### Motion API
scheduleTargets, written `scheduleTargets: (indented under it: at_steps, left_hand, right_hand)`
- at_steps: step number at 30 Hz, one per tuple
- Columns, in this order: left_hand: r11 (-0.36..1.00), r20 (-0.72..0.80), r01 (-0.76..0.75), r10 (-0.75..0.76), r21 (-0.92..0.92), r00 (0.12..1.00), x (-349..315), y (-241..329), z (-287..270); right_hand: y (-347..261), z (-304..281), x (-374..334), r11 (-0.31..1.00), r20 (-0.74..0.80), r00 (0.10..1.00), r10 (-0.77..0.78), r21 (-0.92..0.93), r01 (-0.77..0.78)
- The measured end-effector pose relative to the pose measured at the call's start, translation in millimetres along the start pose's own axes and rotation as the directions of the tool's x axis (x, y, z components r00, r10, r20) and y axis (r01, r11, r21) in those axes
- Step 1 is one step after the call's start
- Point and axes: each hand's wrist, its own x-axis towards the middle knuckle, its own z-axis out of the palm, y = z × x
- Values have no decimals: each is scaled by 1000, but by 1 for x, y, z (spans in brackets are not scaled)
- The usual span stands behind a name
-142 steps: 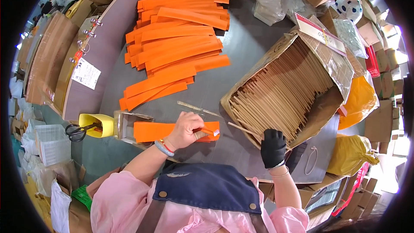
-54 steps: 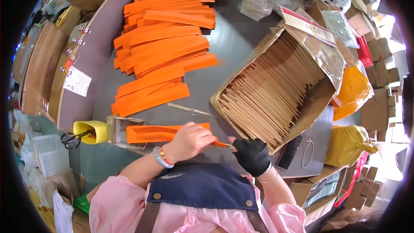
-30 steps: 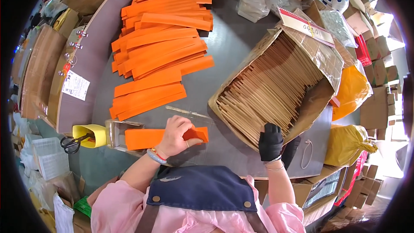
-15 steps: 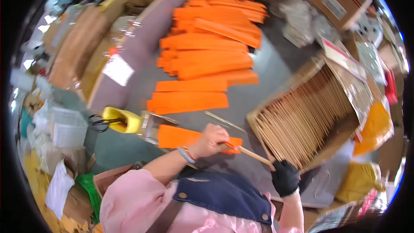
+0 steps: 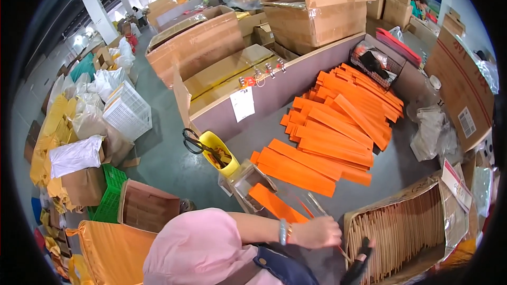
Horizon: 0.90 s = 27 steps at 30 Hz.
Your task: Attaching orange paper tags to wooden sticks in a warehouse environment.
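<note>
My left hand (image 5: 319, 232), with bands at the wrist, is closed in a fist. A thin wooden stick (image 5: 344, 254) slants from under it toward the carton's near side, so the fist appears to grip it. Beside the fist lies a flat orange strip (image 5: 275, 204), its near end hidden by my forearm. My right hand (image 5: 363, 256), in a black glove with bare fingertips, is at the left edge of an open carton (image 5: 351, 216) packed with rows of wooden sticks (image 5: 404, 232). Its visible fingers are apart, and I see nothing between them.
Many orange strips (image 5: 330, 132) lie in overlapping piles across the grey table. A yellow holder (image 5: 224, 164) with black-handled scissors (image 5: 194, 142) stands at the table's left edge. A low partition (image 5: 301, 71) runs behind. Green (image 5: 113, 192) and white (image 5: 128, 111) crates sit left.
The head view has swung up and left, so more of the hall shows. My left fist has come away from the orange strip's end, and my right hand's fingers now point up by the carton.
</note>
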Motion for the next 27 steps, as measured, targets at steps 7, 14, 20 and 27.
scheduleTargets:
  at_steps: [7, 14, 20, 27]
  left_hand:
    - [948, -39, 319, -318, 16, 947, -10, -41, -34]
    - [899, 73, 338, -331, -278, 941, -51, -37, 3]
    - [899, 51, 349, -349, -262, 936, -50, -36, 3]
    - [889, 54, 335, -336, -313, 940, -45, -33, -6]
  right_hand:
    - [-31, -28, -35, 354, -229, 746, -626, -935, 9]
    - [-22, -41, -45, 157, -230, 809, -541, -973, -171]
    - [-29, -27, -38, 90, -309, 846, -435, -950, -300]
    - [-31, -27, -33, -31, -291, 890, -352, -946, -322]
